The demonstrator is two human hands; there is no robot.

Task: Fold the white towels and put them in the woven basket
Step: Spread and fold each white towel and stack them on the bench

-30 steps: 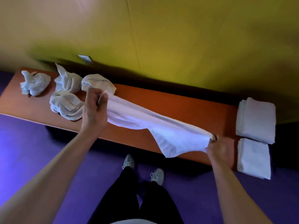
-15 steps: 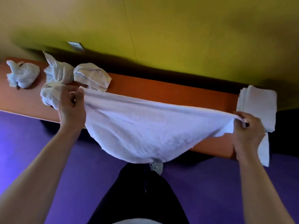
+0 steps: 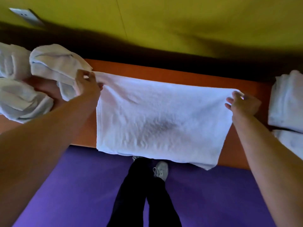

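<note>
Starting at the upper left of the frame, I see a wall socket [image 3: 24, 16] on the yellow wall [image 3: 180, 22], and below it three crumpled towels [image 3: 54, 63] bunched on the left end of the orange surface [image 3: 164, 74]. My left hand [image 3: 86, 86] has its grip closed in a pinch on the far left corner of the spread towel [image 3: 160, 118]. That towel lies flat across the middle of the surface, its near edge hanging over the front above the purple floor [image 3: 73, 185], my dark trousers and a white shoe [image 3: 161, 169]. My right hand [image 3: 242, 104] pinches the far right corner, other fingers loosely out. At the right edge sit two folded towels [image 3: 287, 102], one behind the other.
</note>
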